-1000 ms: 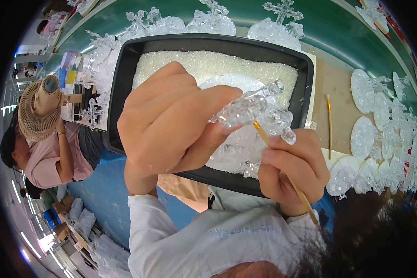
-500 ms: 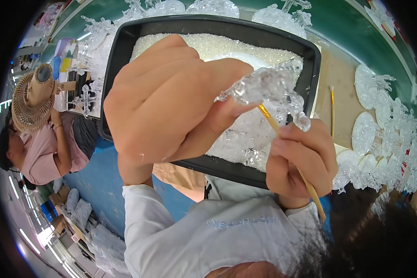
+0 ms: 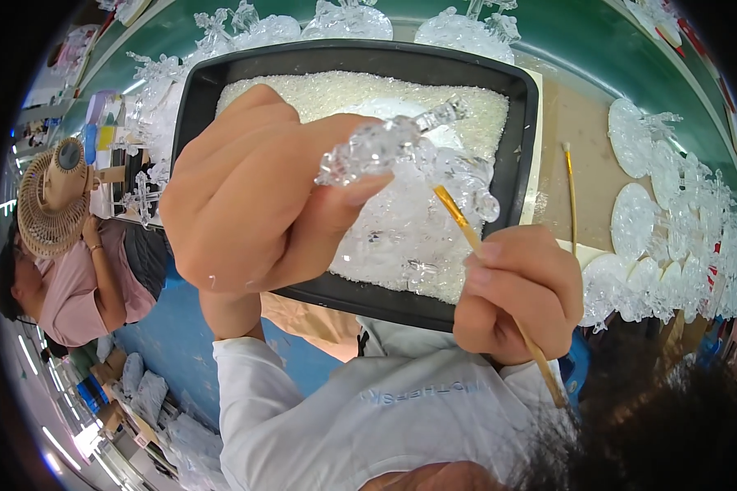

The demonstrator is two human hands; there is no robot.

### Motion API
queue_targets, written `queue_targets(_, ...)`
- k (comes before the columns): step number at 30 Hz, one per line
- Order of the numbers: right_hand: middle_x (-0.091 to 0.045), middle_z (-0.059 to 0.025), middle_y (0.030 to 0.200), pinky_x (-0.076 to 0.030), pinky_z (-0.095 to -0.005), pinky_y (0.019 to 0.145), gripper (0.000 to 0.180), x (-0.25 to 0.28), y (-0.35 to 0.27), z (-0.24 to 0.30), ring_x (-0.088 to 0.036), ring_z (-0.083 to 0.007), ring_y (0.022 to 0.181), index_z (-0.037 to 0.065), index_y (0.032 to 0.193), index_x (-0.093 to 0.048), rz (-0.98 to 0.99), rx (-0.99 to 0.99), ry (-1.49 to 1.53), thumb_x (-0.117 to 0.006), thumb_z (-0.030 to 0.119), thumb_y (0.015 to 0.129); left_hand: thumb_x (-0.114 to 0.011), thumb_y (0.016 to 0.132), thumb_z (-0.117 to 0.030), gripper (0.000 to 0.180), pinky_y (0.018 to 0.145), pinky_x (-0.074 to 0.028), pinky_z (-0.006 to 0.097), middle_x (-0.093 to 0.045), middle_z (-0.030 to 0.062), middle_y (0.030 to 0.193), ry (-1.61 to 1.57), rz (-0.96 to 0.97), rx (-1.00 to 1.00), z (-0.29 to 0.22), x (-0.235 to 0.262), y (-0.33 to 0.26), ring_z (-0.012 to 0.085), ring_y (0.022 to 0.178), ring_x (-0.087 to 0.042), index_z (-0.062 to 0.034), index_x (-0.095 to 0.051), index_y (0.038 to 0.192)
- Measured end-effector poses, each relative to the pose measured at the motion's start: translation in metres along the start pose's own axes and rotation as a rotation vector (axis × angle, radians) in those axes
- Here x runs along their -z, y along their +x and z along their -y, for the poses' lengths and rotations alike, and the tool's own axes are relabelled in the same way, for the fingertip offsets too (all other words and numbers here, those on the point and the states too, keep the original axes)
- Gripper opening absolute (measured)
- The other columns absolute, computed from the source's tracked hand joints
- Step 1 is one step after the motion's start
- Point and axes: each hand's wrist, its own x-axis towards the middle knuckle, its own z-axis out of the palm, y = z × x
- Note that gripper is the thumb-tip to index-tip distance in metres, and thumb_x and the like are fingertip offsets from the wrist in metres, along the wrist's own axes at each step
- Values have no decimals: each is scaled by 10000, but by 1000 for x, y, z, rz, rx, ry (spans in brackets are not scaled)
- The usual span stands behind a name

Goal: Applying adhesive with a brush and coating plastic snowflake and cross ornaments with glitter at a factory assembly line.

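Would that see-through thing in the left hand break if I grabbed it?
The clear ornament looks fragile, with slender bits sticking out. It seems stiff, jutting unbent from the left hand, and its shiny surface could be slippery.

- The camera sits on the head of the person (image 3: 344, 425), the left one of two side by side.
- It looks down at the left hand (image 3: 250, 192) and right hand (image 3: 520, 286), very near, so they look big.
- The black tray (image 3: 522, 155) is under them, near the middle.
- It sees very wide: the table (image 3: 598, 45) bends, and the fan (image 3: 53, 200) at the left looks small.
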Motion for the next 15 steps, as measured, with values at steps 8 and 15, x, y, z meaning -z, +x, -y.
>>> queue_targets(8, -620, -193, 806, -473, -284, 447, 90, 1, -3, 0, -587, -230, 558, -34, 828, -625, -17, 21, -36, -664, 5, 757, -640, 872, -23, 214, 425, -327, 294, -652, 233, 713, 21, 15, -11, 0, 2, 0, 215, 490, -463, 183, -604, 826)
queue_targets(15, -588, -182, 796, -480, -279, 447, 64, 7, -8, 5, -588, -212, 549, -37, 822, -597, 19, -16, 54, -623, -5, 773, -645, 878, -45, 256, 421, -333, 313, -639, 225, 677, 2, 5, -53, 3, 0, -1, 241, 469, -449, 173, -577, 760)
